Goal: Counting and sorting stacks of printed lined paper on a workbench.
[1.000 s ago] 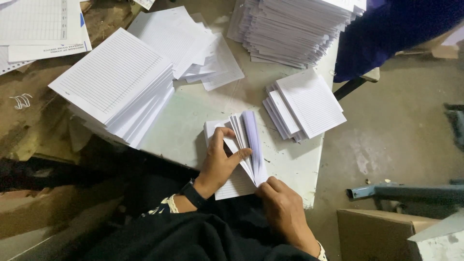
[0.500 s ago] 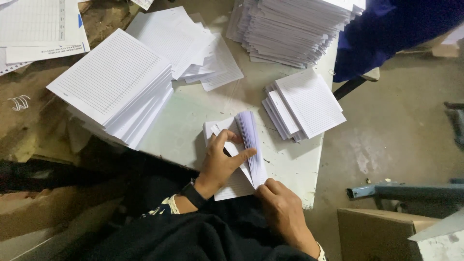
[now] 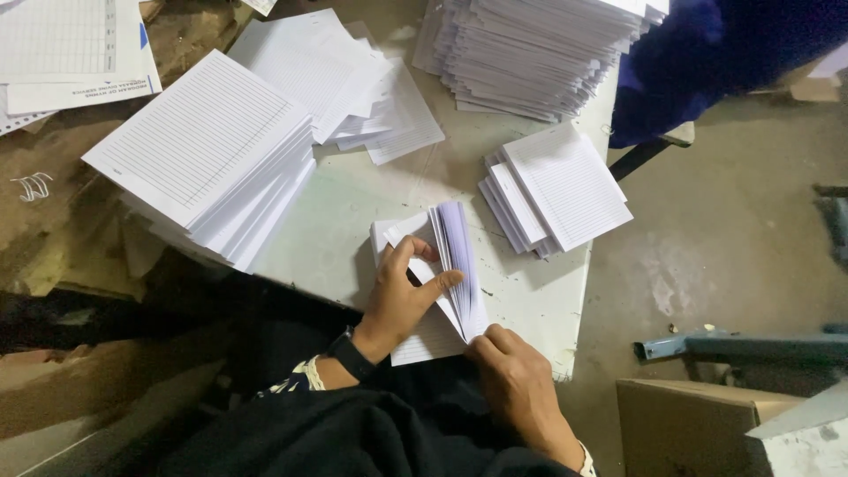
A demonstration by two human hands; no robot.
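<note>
Meanwhile, left hand had fanned more ruled sheets upright; right hand stayed pinching their lower corner.

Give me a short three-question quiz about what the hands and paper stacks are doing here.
1. True or false: the left hand has its fingers in the small fanned bundle of white lined sheets.
2. Which hand pinches the bundle's near corner? A) left B) right
3. What lies just right of the bundle?

Key: 1 true. 2 B, the right hand. 3 A small offset pile of white lined pads on the pale table.
</note>
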